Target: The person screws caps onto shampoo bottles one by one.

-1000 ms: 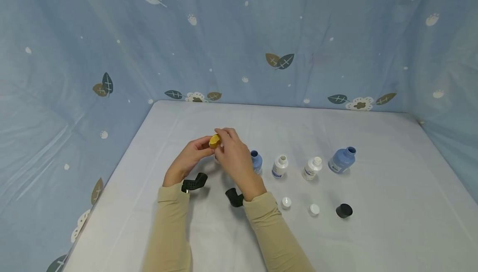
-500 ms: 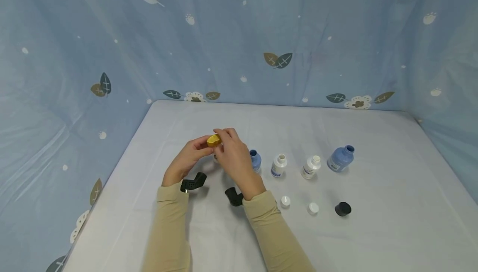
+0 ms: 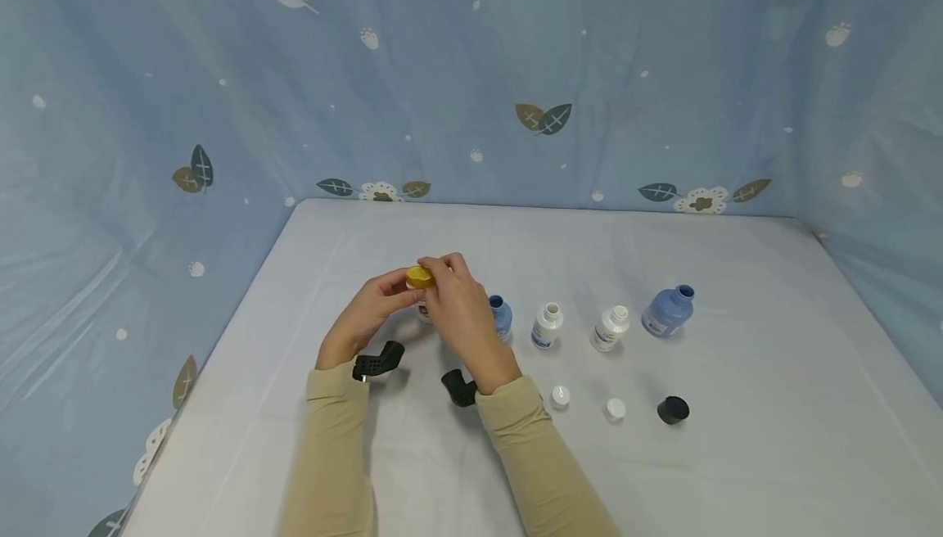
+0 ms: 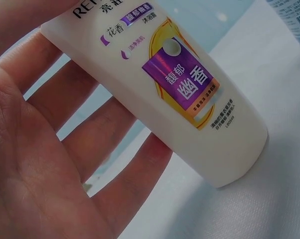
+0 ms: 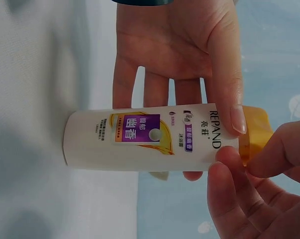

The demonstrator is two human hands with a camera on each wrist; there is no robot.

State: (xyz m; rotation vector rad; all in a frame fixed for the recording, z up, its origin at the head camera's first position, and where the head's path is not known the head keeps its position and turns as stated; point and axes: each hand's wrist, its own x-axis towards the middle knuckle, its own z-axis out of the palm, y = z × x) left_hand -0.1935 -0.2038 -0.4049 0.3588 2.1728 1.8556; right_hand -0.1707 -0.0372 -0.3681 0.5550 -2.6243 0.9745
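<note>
A white body wash bottle (image 5: pixel 90 142) with a purple label and a yellow cap (image 3: pixel 420 277) is held up above the table. My left hand (image 3: pixel 371 312) grips its upper body, thumb on the front and fingers behind. With thumb and fingers my right hand (image 3: pixel 462 312) pinches the yellow cap at the top. The right wrist view shows the cap sitting on the bottle. In the left wrist view the bottle (image 4: pixel 215 154) hangs tilted, its base close to the white cloth. Most of the bottle is hidden behind the hands in the head view.
To the right stand a blue bottle (image 3: pixel 501 318), a white bottle (image 3: pixel 548 327), another white bottle (image 3: pixel 610 330) and a larger blue bottle (image 3: pixel 666 313), all uncapped. Two white caps (image 3: pixel 560 397) and a black cap (image 3: pixel 673 410) lie in front of them.
The yellow cap has turned between my right fingers, showing a different side. Both hands keep nearly the same place, and the head view has shifted slightly.
</note>
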